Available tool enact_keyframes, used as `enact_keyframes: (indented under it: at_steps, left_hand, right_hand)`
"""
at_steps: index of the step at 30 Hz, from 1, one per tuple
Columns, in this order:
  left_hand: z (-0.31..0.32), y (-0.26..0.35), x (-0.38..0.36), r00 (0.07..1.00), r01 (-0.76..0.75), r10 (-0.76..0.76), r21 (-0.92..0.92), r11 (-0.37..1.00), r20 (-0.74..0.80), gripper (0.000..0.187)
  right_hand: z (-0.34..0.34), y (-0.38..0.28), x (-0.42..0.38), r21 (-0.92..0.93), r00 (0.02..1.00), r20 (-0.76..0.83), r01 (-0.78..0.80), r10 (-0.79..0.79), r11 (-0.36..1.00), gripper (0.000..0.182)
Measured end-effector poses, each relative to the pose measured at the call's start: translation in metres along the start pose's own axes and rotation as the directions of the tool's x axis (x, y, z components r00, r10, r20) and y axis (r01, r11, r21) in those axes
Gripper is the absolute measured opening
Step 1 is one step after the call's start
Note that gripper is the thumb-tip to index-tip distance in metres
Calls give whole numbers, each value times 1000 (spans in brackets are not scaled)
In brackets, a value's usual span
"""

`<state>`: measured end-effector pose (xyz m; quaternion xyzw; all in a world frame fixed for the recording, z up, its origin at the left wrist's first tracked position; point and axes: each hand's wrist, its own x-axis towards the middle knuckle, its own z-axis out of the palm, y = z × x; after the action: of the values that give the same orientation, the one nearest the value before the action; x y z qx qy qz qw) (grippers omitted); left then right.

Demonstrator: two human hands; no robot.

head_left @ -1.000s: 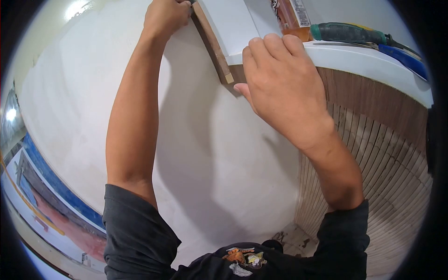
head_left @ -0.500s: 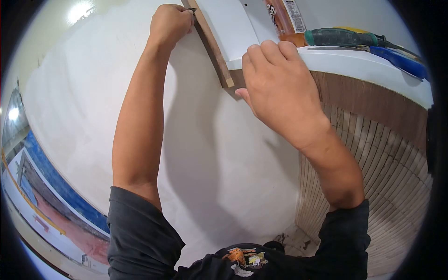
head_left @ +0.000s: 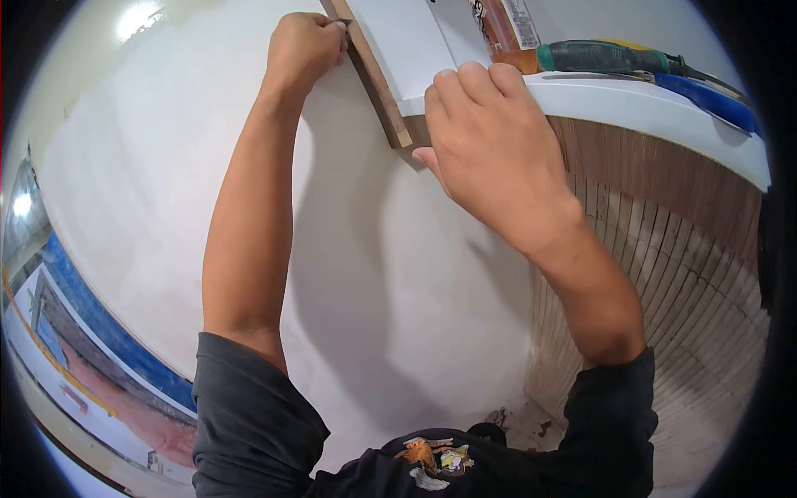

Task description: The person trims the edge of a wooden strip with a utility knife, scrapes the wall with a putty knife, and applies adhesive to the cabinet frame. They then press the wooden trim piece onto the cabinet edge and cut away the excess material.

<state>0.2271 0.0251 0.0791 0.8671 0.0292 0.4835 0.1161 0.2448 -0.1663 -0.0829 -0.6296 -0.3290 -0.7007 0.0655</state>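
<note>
White plastered wall [head_left: 149, 166] fills the left and middle of the view, meeting a curved counter with a white top [head_left: 656, 116] and a ribbed brown front [head_left: 664, 249] on the right. At the far edge, a flat white panel [head_left: 407, 41] with a raw brown wooden edge [head_left: 375, 79] lies on the counter's left end, its near corner showing pale cut wood. The left hand [head_left: 303, 46] is curled into a closed fist against the far part of that wooden edge, pinching a small dark pointed tool [head_left: 342, 22] whose kind is too small to tell. The right hand [head_left: 490, 141] lies flat and open, fingers together over the panel's near corner, thumb under the edge. Farther right on the counter lie an orange-labelled tube [head_left: 506, 29], a green-handled tool [head_left: 598, 56] and a blue-handled tool [head_left: 706, 95]
</note>
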Motion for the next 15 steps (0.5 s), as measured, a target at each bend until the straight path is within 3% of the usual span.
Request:
enact_keyframes:
  at_steps: [2, 8, 11, 14, 15]
  left_hand:
    - [2, -5, -11, 998, -28, 23, 76, 997, 64, 28]
    - [22, -13, -46, 1000, -1, 2, 70, 998, -13, 28]
    - [29, -19, -57, 999, -23, 20, 94, 995, 32, 28]
    - [33, -23, -61, 998, -56, 60, 90, 994, -36, 28]
    - [31, -20, -58, 999, -29, 31, 75, 997, -16, 28]
  right_hand:
    - [1, 1, 0, -17, 1000, -16, 11, -11, 1000, 9]
    - [2, 2, -3, -5, 998, -64, 14, -14, 1000, 9]
    - [1, 2, -3, -27, 999, -43, 13, -14, 1000, 9]
    - [-9, 1, -3, 66, 997, 74, -34, 29, 997, 43]
    - [-9, 2, -3, 59, 997, 70, -30, 26, 998, 43]
